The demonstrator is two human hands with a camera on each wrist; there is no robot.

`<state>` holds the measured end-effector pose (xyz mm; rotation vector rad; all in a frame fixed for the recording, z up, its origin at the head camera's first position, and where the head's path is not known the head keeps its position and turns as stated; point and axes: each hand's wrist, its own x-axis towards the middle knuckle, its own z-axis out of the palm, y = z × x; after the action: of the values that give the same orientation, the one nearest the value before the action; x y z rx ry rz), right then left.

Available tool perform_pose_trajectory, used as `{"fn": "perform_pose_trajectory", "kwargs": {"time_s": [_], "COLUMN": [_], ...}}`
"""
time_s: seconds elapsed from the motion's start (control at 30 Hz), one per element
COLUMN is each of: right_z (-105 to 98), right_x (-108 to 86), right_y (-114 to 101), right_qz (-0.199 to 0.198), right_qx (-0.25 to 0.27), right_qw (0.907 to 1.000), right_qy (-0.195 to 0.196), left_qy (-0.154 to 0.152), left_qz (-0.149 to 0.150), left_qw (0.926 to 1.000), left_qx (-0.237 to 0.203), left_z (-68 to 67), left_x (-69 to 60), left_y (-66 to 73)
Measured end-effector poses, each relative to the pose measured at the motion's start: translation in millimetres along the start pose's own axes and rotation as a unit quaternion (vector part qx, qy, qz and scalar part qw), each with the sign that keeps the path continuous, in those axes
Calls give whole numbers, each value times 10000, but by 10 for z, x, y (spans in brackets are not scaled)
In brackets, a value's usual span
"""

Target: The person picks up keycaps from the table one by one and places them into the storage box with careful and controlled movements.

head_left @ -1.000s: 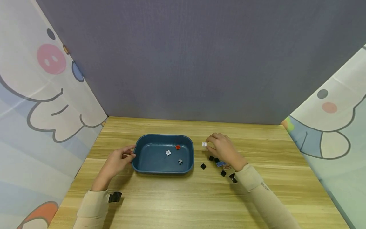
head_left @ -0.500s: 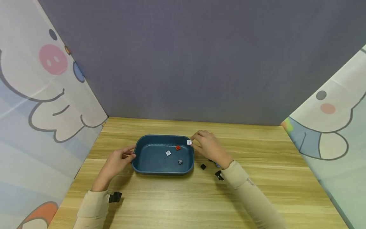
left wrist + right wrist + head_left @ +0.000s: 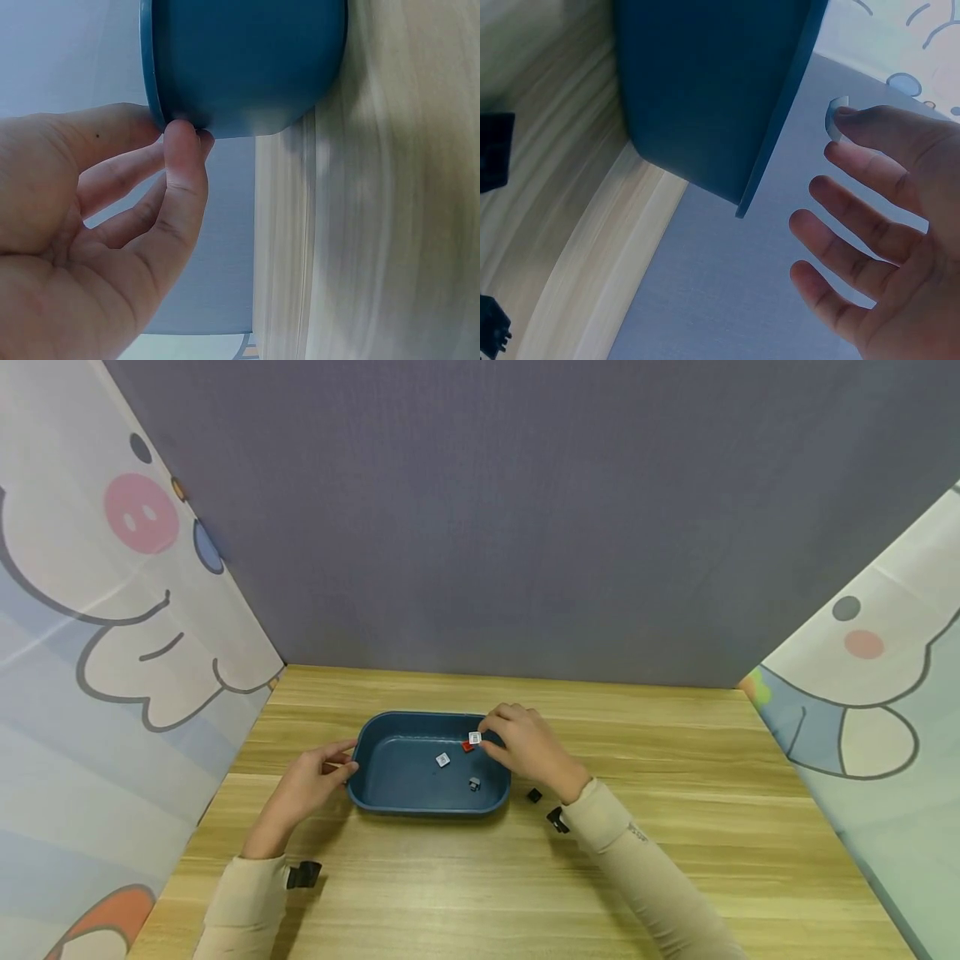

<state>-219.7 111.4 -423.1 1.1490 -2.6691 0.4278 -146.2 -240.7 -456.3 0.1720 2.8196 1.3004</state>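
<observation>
My left hand [image 3: 308, 783] holds the left end of the blue tray [image 3: 427, 811], thumb and fingers at its rim. In the left wrist view, the fingertips [image 3: 184, 146] meet the tray's corner. Above the tray's right part, my right hand [image 3: 527, 747] pinches a small white square piece [image 3: 475, 738] with a dark printed mark between thumb and index finger. The right wrist view shows that piece [image 3: 835, 120] edge-on, the other fingers spread loosely. Inside the tray lie another white square piece [image 3: 443, 760], a red piece [image 3: 467, 747] partly hidden by the held one, and a small grey piece [image 3: 474, 784].
A small black piece [image 3: 534, 795] lies on the wooden table [image 3: 420, 893] right of the tray. Black wrist fittings [image 3: 303, 874] show beside the sleeves. A grey wall [image 3: 495, 527] stands at the back, with cartoon-printed sheets on both sides.
My right hand has carried the white square piece leftward from the table side to above the tray. It now hides several black, blue and red pieces on the table. The left hand stays put.
</observation>
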Motion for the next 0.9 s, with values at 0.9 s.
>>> {"fn": "perform_pose_trajectory", "kwargs": {"time_s": [0.9], "right_z": [-73], "right_x": [-85], "right_y": [-3], "right_qz": [203], "right_qx": [93], "right_qw": [9997], "right_qy": [-29], "left_qy": [73], "left_qz": [73], "left_qw": [9999], "left_qx": [27], "left_z": [4], "left_x": [-3], "left_y": [-14]}}
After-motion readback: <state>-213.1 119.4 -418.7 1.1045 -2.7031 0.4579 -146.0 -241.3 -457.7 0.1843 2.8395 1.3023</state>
